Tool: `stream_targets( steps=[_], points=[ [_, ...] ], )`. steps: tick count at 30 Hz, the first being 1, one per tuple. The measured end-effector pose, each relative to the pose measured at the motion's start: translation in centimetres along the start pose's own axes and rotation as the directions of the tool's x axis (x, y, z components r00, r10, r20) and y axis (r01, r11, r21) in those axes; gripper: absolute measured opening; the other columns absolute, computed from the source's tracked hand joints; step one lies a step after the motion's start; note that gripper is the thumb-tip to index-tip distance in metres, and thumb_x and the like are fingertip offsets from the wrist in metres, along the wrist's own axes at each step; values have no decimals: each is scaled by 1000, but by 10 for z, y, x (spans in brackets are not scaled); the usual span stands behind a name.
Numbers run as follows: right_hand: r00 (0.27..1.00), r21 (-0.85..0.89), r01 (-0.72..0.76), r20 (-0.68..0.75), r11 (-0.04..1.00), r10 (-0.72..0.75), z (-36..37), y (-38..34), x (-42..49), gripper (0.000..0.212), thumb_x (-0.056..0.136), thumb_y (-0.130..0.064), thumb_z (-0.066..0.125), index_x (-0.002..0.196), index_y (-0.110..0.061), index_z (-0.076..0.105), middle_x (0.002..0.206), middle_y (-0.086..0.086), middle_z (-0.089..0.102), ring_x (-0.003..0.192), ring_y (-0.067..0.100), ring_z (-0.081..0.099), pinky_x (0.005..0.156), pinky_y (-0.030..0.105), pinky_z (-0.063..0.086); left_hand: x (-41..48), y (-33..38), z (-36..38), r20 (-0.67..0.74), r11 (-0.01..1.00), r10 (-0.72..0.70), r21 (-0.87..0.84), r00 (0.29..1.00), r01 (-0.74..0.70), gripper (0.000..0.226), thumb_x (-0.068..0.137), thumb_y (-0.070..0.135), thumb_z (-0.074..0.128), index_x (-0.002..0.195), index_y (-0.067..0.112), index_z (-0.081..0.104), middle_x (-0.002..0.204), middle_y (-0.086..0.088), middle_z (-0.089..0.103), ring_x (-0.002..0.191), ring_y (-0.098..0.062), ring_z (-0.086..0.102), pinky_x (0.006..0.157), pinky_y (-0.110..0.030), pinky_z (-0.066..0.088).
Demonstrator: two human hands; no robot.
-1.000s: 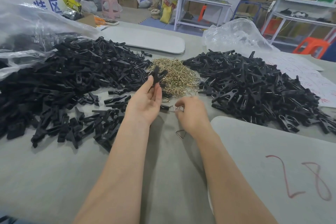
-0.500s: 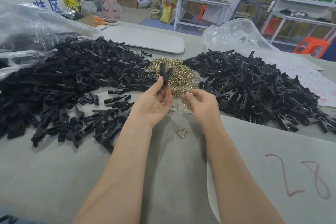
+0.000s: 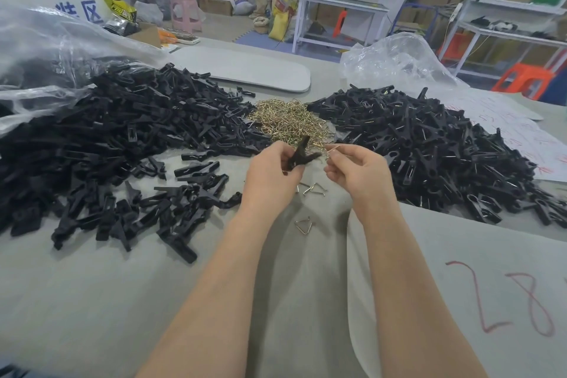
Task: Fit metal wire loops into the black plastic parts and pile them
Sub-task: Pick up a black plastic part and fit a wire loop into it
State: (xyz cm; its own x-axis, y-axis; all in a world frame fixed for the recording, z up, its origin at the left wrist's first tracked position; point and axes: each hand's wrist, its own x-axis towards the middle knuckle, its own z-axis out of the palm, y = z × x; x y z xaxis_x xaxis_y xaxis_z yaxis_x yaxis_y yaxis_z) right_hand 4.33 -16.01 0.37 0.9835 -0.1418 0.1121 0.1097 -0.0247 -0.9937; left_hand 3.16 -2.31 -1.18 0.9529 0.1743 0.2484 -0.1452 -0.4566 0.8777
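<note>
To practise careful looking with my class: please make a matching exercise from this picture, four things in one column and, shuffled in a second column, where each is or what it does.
Things
1. left hand
2. right hand
3. heap of wire loops
4. red number

Places or states
A. written on the grey board
B. pinches one wire loop
C. lies between left pile and right pile
D. holds a black plastic part

Pairs: 1-D, 2-B, 3-C, 4-A
</note>
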Motion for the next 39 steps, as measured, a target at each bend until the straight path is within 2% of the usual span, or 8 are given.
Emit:
stream_targets(
  steps=[3,10,12,16,22,27,33,39],
  points=[
    [999,-4,21,-40,1000,-21,-1,-3,-1,6,89,-3,61,88,-7,66,68,4,64,51,2,60,58,13,52,-1,-2,3,47,990,82,108,996,-87,16,84,12,66,97,19,58,99,1,63,93,-20,61,87,-42,50],
    [996,-235,19,-79,972,-38,-3,-5,-2,14,79,-16,74,70,-19,64,67,-3,64,57,-2,56,65,20,47,-4,0,5,73,944,244,212,967,-254,18,86,11,64,102,17,60,97,9,53,93,-19,57,83,-41,50],
    [997,-245,-1,-75,970,-18,-2,-5,-2,16,77,-14,74,66,-20,64,61,-7,60,52,-5,53,63,19,43,-4,1,5,77,938,269,203,960,-280,21,86,11,64,105,16,61,98,8,54,93,-19,57,83,-41,50],
    [990,-243,-47,-140,969,13,1,-5,-2,17,74,-15,74,60,-19,65,56,-4,55,59,9,48,65,29,41,-5,4,6,80,926,308,202,948,-318,20,86,12,64,106,16,61,102,5,58,92,-19,57,83,-41,49],
    [972,-166,-120,-219,979,81,1,-3,-1,33,70,-15,75,40,-20,61,52,-4,59,58,11,47,64,30,39,-7,5,5,72,918,314,230,947,-322,19,86,14,65,104,17,60,102,6,56,89,-19,56,81,-41,49],
    [971,-187,-98,-235,977,53,2,-2,-2,28,71,-17,74,46,-22,63,52,-5,60,58,10,50,62,24,39,-8,6,4,82,908,332,243,940,-342,18,86,16,66,103,18,61,100,7,55,87,-15,53,80,-39,48],
    [965,-185,-127,-252,974,78,1,-1,-1,35,70,-16,73,38,-25,63,45,-9,60,63,12,53,63,25,40,-8,7,4,83,901,342,254,936,-352,17,86,18,66,103,18,62,101,6,56,87,-17,55,79,-39,48],
    [974,-257,-88,-227,962,28,4,-2,-3,23,73,-17,73,52,-22,64,62,3,64,67,15,56,68,29,44,-9,7,6,86,890,353,276,932,-363,16,86,19,66,102,19,62,99,5,56,86,-17,55,75,-38,48]
  ],
)
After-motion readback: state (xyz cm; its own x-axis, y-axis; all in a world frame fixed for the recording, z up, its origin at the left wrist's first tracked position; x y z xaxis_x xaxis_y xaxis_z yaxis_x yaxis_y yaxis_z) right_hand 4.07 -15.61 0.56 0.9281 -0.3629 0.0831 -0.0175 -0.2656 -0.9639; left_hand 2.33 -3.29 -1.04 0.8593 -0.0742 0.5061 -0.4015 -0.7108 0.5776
